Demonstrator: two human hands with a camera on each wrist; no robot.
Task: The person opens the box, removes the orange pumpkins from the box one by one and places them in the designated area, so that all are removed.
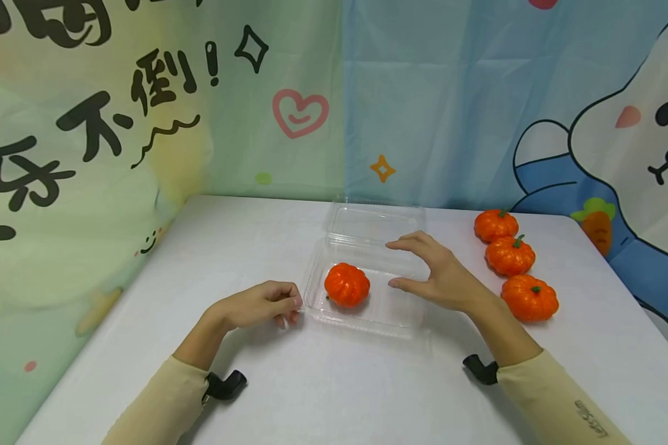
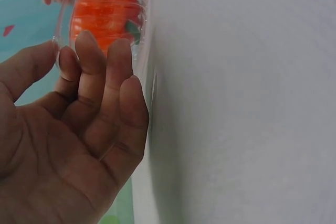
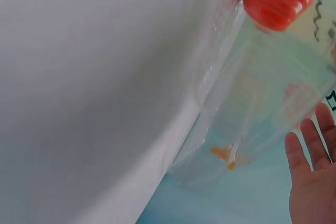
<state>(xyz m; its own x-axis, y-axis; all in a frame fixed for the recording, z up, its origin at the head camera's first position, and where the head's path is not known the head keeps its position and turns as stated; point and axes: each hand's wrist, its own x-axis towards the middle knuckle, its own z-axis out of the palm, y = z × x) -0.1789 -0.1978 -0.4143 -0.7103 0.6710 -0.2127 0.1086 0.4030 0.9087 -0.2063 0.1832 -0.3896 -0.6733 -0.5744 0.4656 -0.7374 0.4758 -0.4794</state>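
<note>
A clear plastic clamshell box point(image 1: 389, 315) lies on the table with its lid point(image 1: 375, 222) folded back. One small orange pumpkin point(image 1: 347, 285) sits in the left part of its base. At the box's left front corner, my left hand point(image 1: 267, 304) pinches the rim between thumb and index finger; the left wrist view shows that hand point(image 2: 79, 124) with its other fingers bent near the wall. Over the right part of the box hovers my right hand point(image 1: 442, 272), thumb and fingers spread apart, holding nothing. The right wrist view shows its fingers point(image 3: 298, 156) extended.
To the right of the box, three more orange pumpkins stand in a row: a back one point(image 1: 496, 225), a middle one point(image 1: 510, 256) and a front one point(image 1: 530, 298). They are close to my right forearm. A printed cloth backdrop point(image 1: 423, 105) hangs behind the white table point(image 1: 339, 389).
</note>
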